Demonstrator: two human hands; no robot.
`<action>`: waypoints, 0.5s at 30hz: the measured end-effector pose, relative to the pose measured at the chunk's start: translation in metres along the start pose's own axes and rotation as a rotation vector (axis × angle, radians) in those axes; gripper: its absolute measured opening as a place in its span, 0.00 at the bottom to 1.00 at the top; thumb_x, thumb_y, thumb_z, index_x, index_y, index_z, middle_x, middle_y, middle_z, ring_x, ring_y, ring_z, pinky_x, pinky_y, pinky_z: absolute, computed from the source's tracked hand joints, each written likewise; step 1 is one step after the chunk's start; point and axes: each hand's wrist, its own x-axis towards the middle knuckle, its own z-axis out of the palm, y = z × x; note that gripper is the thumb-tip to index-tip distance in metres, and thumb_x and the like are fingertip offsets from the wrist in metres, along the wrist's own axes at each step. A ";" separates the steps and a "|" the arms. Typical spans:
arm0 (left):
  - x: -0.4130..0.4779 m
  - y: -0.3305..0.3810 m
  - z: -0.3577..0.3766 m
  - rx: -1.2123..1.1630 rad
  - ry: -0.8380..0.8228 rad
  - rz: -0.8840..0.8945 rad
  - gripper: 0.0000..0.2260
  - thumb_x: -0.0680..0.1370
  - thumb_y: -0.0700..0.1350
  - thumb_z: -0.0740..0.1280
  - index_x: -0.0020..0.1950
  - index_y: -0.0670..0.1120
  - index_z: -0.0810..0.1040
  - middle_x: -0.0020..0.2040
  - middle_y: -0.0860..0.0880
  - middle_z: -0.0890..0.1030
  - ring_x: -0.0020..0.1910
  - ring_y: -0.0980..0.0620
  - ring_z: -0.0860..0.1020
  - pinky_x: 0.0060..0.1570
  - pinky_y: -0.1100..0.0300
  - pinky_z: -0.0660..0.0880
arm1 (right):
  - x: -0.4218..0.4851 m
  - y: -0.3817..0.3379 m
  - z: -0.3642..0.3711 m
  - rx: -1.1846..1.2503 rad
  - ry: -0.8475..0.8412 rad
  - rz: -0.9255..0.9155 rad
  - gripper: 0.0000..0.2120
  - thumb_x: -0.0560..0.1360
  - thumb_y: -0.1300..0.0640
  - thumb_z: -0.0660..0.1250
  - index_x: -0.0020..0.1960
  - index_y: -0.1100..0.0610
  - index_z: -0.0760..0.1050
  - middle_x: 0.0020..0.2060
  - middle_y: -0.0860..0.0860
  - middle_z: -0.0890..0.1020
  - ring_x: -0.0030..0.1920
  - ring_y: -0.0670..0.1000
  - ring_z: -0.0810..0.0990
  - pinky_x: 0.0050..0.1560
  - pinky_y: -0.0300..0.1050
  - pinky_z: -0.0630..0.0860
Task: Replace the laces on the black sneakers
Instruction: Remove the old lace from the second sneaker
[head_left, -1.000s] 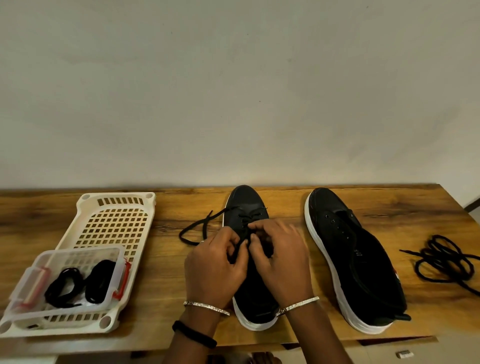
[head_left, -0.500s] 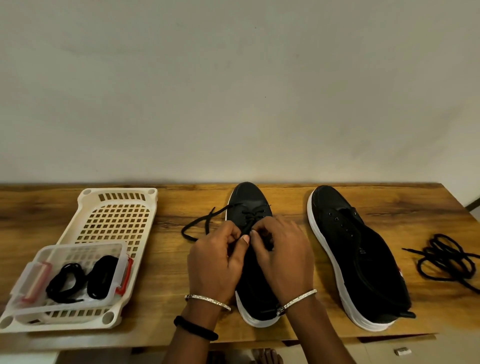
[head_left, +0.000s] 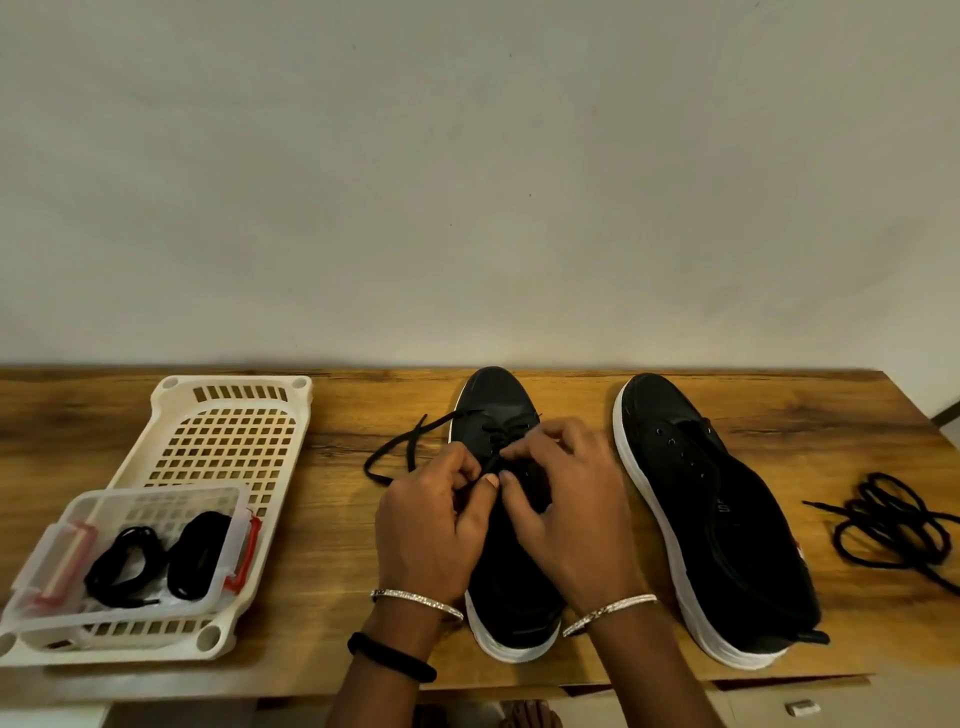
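Both hands work over the sneaker (head_left: 498, 400) that stands mid-table (head_left: 322, 582), heel at the near edge, toe toward the far edge. The left hand (head_left: 431, 525) and the right hand (head_left: 566, 514) are curled, fingertips meeting over the middle eyelets, each pinching the lace (head_left: 400, 452). Which eyelet the lace passes under the fingers cannot be told.

The box (head_left: 156, 492) at the near left corner holds two coiled laces. A loose lace (head_left: 893, 525) lies near the right edge, beside the unlaced second sneaker (head_left: 727, 545). The lace in hand is therefore judged to be the old one, coming out.

Procedure:
1. Steady the sneaker with the heel of one hand so the pull does not drag it off the near edge.
2. Slacken one crossing at a time; pull along the line of the eyelet, not across it.
3. Feed the tip back through straight, so it does not snag on the eyelet.
4. Work toward the toe, where two crossings remain threaded.
5. Keep the free tail, which lies on the table left of the toe, clear of the hands to avoid a knot.
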 end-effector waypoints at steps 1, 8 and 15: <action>0.000 0.000 0.000 0.000 0.001 -0.002 0.10 0.74 0.55 0.65 0.40 0.50 0.77 0.28 0.56 0.74 0.25 0.57 0.73 0.24 0.53 0.73 | -0.003 -0.002 0.002 -0.104 0.005 -0.038 0.11 0.71 0.53 0.75 0.52 0.48 0.80 0.51 0.46 0.77 0.52 0.50 0.75 0.48 0.49 0.77; -0.001 0.003 -0.001 0.032 -0.007 -0.015 0.07 0.74 0.53 0.67 0.39 0.52 0.76 0.27 0.56 0.73 0.25 0.58 0.73 0.23 0.55 0.72 | -0.006 -0.004 0.008 0.172 0.167 0.205 0.04 0.72 0.54 0.74 0.42 0.47 0.80 0.43 0.40 0.82 0.49 0.48 0.78 0.49 0.51 0.76; -0.001 0.002 -0.003 0.033 0.010 -0.013 0.06 0.73 0.51 0.69 0.38 0.52 0.76 0.26 0.56 0.71 0.25 0.56 0.72 0.23 0.57 0.71 | 0.009 0.005 -0.009 1.137 0.158 0.966 0.02 0.75 0.61 0.71 0.45 0.55 0.80 0.38 0.49 0.83 0.40 0.49 0.81 0.37 0.40 0.74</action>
